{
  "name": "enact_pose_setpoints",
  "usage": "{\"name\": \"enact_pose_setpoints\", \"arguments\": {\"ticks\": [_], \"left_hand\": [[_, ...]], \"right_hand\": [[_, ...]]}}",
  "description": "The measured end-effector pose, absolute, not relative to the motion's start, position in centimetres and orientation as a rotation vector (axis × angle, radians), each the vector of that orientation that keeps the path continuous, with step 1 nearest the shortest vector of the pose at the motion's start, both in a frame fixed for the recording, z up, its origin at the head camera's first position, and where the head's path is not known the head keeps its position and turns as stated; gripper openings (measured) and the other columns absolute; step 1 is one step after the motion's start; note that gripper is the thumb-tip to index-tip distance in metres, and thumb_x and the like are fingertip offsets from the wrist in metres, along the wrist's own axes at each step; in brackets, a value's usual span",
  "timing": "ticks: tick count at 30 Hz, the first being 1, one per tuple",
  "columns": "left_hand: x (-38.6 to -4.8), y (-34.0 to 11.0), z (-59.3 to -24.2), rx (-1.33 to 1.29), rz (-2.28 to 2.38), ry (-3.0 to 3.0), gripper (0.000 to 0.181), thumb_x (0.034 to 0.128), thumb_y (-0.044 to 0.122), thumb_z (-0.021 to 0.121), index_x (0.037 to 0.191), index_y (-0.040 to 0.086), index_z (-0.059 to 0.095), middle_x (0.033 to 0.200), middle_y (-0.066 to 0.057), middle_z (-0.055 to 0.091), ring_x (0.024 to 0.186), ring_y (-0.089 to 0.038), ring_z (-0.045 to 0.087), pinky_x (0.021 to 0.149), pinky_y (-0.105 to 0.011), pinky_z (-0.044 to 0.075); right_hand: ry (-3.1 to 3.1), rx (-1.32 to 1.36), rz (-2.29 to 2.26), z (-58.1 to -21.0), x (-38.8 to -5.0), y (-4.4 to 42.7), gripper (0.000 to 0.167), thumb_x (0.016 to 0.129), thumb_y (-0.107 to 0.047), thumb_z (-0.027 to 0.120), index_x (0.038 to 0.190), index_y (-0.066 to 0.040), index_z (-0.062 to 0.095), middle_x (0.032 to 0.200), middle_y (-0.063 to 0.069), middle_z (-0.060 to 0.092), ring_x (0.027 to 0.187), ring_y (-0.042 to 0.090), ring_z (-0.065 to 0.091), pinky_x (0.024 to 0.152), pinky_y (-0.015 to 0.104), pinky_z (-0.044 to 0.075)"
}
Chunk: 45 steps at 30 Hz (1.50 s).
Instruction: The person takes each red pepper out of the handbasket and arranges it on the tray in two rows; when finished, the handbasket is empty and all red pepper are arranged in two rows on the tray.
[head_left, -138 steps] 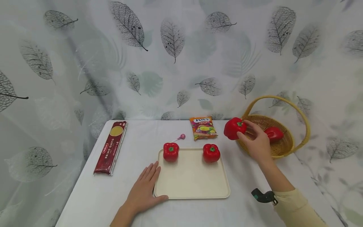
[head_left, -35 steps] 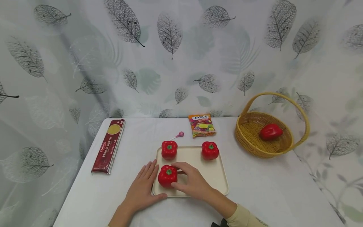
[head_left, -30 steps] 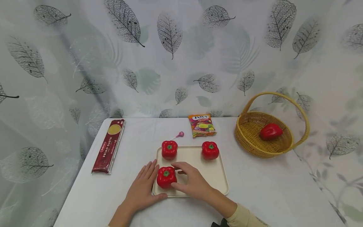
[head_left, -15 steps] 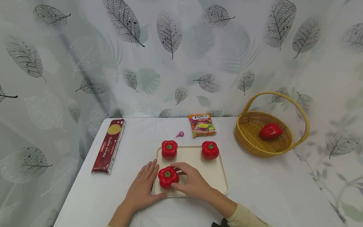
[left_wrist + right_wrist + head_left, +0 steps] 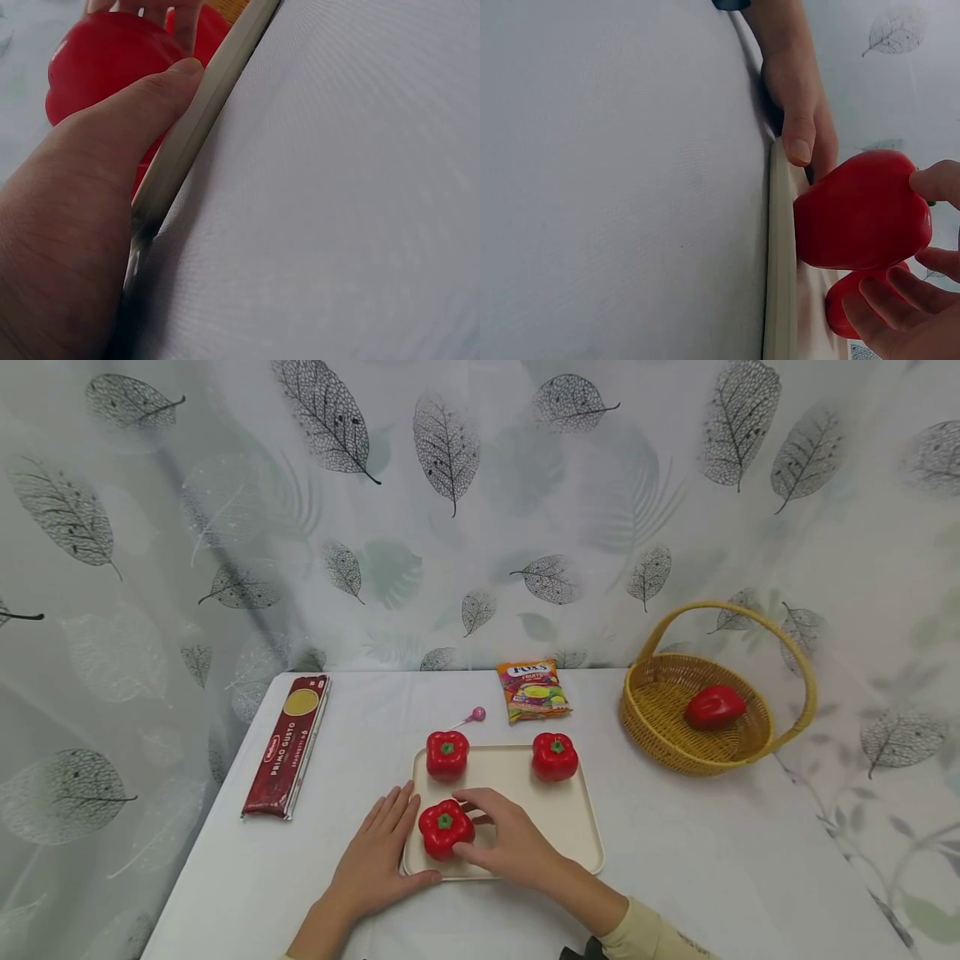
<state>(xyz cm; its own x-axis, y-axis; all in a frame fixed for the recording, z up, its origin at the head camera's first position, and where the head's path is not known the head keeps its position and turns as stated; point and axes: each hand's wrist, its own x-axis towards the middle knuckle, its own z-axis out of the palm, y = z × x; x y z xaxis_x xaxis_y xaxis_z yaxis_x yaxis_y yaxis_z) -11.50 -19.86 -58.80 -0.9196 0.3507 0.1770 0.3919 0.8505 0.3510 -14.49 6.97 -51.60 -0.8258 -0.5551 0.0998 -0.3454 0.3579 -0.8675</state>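
In the head view, a red bell pepper (image 5: 446, 829) with a green stem sits at the front left of a cream tray (image 5: 532, 847). My right hand (image 5: 513, 839) grips its right side with curled thumb and fingers; the right wrist view has the thumb against the pepper (image 5: 862, 214) near the stem. Flat along the tray's left edge lies my left hand (image 5: 382, 860), its fingers straight and its thumb along the front rim, touching the tray (image 5: 202, 112) in the left wrist view. Two more bell peppers stand at the tray's back left (image 5: 447, 756) and back right (image 5: 555, 757).
A wicker basket (image 5: 660, 743) with a tall handle stands at right, one red pepper (image 5: 715, 707) inside. Behind the tray lie a pink lollipop (image 5: 477, 714) and a Fox's candy bag (image 5: 534, 692). A dark red spaghetti pack (image 5: 287, 747) lies at left.
My right hand has carried a bell pepper from beside the basket to the tray's front left. Within the last second that pepper turned and shifted slightly right. My left hand stayed at the tray edge.
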Motion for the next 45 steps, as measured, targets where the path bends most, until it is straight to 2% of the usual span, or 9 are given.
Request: {"name": "enact_pose_setpoints", "arguments": {"ticks": [6,11,17,19,24,26,29,35,45], "left_hand": [[-11.4,-19.8,-58.7,-0.58,-0.58,-2.937,0.119,0.0842,0.088,0.062,0.169,0.008,0.037,0.178,-0.008,0.026,0.165,-0.029,0.019,0.132,-0.051,0.021],[-11.4,-19.8,-58.7,-0.574,-0.583,-2.949,0.12,0.084,0.088,0.062,0.17,0.009,0.036,0.178,-0.008,0.026,0.165,-0.029,0.018,0.132,-0.051,0.02],[-11.4,-19.8,-58.7,-0.568,-0.594,-2.936,0.12,0.0838,0.088,0.062,0.17,0.009,0.037,0.178,-0.008,0.027,0.165,-0.029,0.02,0.131,-0.052,0.022],[-11.4,-19.8,-58.7,-0.571,-0.588,-2.938,0.12,0.0841,0.088,0.062,0.17,0.009,0.037,0.178,-0.008,0.027,0.165,-0.029,0.019,0.131,-0.052,0.022],[-11.5,-19.8,-58.8,-0.571,-0.573,-2.927,0.119,0.0836,0.088,0.063,0.169,0.009,0.039,0.178,-0.007,0.027,0.164,-0.029,0.021,0.131,-0.052,0.024],[-11.5,-19.8,-58.8,-0.574,-0.575,-2.92,0.119,0.0836,0.088,0.064,0.169,0.008,0.04,0.178,-0.008,0.028,0.164,-0.029,0.022,0.131,-0.052,0.025],[-11.5,-19.9,-58.8,-0.579,-0.577,-2.92,0.119,0.084,0.087,0.064,0.169,0.008,0.039,0.178,-0.008,0.027,0.164,-0.029,0.021,0.131,-0.051,0.024],[-11.5,-19.8,-58.8,-0.573,-0.57,-2.947,0.12,0.0844,0.089,0.061,0.17,0.009,0.036,0.179,-0.008,0.025,0.165,-0.029,0.019,0.131,-0.051,0.022],[-11.6,-19.8,-59.0,-0.571,-0.589,-2.928,0.119,0.0839,0.089,0.061,0.169,0.009,0.038,0.178,-0.008,0.027,0.164,-0.03,0.021,0.131,-0.053,0.025]], "right_hand": [[2.44,-0.787,-1.451,-51.7,-14.7,7.5,0.073,0.092,-0.026,0.089,0.156,-0.013,0.056,0.147,0.002,0.063,0.133,0.02,0.062,0.106,0.044,0.058],[2.436,-0.75,-1.476,-51.1,-14.6,8.2,0.072,0.092,-0.025,0.088,0.156,-0.018,0.056,0.147,0.004,0.063,0.133,0.021,0.062,0.107,0.049,0.057],[2.446,-0.769,-1.533,-49.7,-15.0,9.5,0.07,0.093,-0.022,0.088,0.155,-0.025,0.056,0.147,-0.007,0.062,0.133,0.018,0.062,0.106,0.054,0.057],[2.466,-0.781,-1.543,-49.1,-15.2,10.0,0.07,0.092,-0.019,0.089,0.155,-0.024,0.057,0.147,-0.01,0.061,0.133,0.017,0.062,0.106,0.052,0.057],[2.562,-0.801,-1.538,-47.7,-15.8,11.4,0.07,0.092,-0.017,0.089,0.154,-0.02,0.058,0.147,-0.009,0.062,0.133,0.016,0.062,0.105,0.036,0.058],[2.605,-0.793,-1.536,-47.0,-16.0,12.0,0.069,0.092,-0.016,0.089,0.153,-0.02,0.059,0.145,-0.008,0.063,0.131,0.017,0.063,0.104,0.033,0.058],[2.684,-0.785,-1.516,-45.8,-16.5,13.1,0.067,0.093,-0.014,0.088,0.153,-0.02,0.06,0.143,-0.005,0.065,0.13,0.019,0.064,0.103,0.039,0.059],[2.81,-0.785,-1.498,-44.1,-17.8,15.6,0.067,0.093,-0.011,0.088,0.153,-0.013,0.059,0.147,0.007,0.065,0.132,0.033,0.064,0.1,0.055,0.06],[2.872,-0.733,-1.534,-43.5,-19.7,18.9,0.065,0.096,-0.008,0.084,0.155,-0.009,0.056,0.151,0.012,0.061,0.133,0.033,0.064,0.107,0.051,0.055]]}}
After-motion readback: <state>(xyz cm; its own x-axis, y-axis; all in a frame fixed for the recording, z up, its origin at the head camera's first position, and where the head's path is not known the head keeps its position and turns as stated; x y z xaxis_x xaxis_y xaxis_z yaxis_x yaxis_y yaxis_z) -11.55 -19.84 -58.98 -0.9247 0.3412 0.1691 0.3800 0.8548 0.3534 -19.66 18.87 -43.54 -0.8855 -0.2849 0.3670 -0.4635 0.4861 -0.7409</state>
